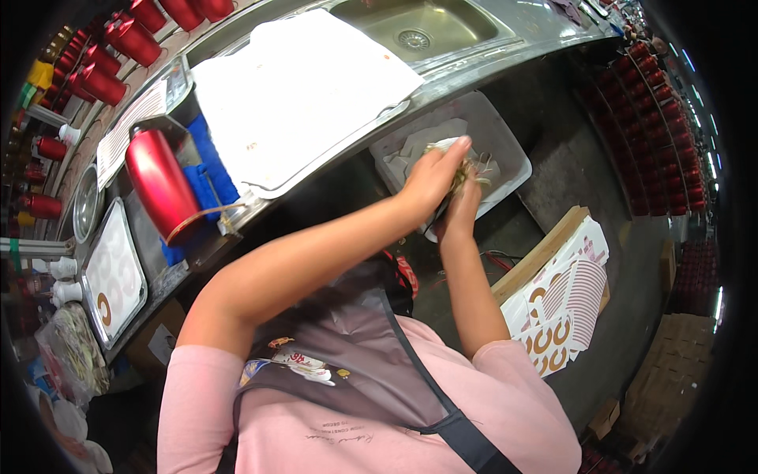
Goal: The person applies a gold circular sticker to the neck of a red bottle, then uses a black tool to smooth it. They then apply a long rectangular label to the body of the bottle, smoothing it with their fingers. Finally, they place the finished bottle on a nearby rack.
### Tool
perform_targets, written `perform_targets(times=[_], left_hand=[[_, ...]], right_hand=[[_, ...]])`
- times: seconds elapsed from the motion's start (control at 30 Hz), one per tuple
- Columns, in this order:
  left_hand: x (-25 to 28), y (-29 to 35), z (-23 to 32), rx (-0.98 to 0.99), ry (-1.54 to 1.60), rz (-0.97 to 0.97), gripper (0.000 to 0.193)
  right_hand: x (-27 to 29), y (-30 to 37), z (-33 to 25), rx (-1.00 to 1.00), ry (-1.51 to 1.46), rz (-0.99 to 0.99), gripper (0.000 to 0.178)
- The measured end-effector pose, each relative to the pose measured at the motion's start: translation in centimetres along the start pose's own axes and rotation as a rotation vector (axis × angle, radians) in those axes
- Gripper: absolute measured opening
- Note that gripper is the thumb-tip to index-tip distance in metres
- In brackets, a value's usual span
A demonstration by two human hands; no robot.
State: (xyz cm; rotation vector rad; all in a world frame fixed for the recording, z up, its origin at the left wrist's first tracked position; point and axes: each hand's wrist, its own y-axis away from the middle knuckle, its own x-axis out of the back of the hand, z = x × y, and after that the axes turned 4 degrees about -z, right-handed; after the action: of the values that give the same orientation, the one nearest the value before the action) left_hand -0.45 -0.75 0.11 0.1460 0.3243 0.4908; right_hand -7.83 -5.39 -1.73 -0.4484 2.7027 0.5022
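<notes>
Over a white plastic bin (517, 162), my left hand (433, 178) and my right hand (462, 207) press together around a crumpled bundle of thin, greenish-brown and whitish strips (466, 175). Loose ends stick out past my fingers on the right. What the strips are made of I cannot make out. Both hands are closed on the bundle, and the right fingers are mostly hidden by it and by the left hand. Crumpled whitish sheets (430, 138) lie inside the bin beneath.
A metal counter with a sink (442, 31) runs ahead. On it are a white-covered board (300, 103), a red metal flask (162, 178) and a tray with a decal sheet (114, 272). Printed sheets (553, 304) stand at the right; racks of red flasks (647, 134) lie beyond.
</notes>
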Motion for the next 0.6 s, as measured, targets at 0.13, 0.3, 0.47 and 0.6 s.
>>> perform_targets(times=[0.13,0.3,0.47,0.6], left_hand=[[-12.3,-18.4,5.3,0.467,-0.233,-0.188,0.128],[-7.8,-18.2,1.9,0.656,-0.270,-0.062,0.111],[-4.4,-14.5,-0.4,0.595,-0.297,0.012,0.074],[-4.2,-9.2,3.2,0.546,-0.280,-0.003,0.057]], right_hand=[[11.5,-26.1,-8.3,-0.192,0.246,0.105,0.061],[22.4,-40.6,-3.3,-0.559,0.454,0.136,0.069],[24.4,-38.8,0.5,-0.085,0.209,0.281,0.028],[21.9,-32.6,-2.3,-0.329,0.119,0.272,0.022]])
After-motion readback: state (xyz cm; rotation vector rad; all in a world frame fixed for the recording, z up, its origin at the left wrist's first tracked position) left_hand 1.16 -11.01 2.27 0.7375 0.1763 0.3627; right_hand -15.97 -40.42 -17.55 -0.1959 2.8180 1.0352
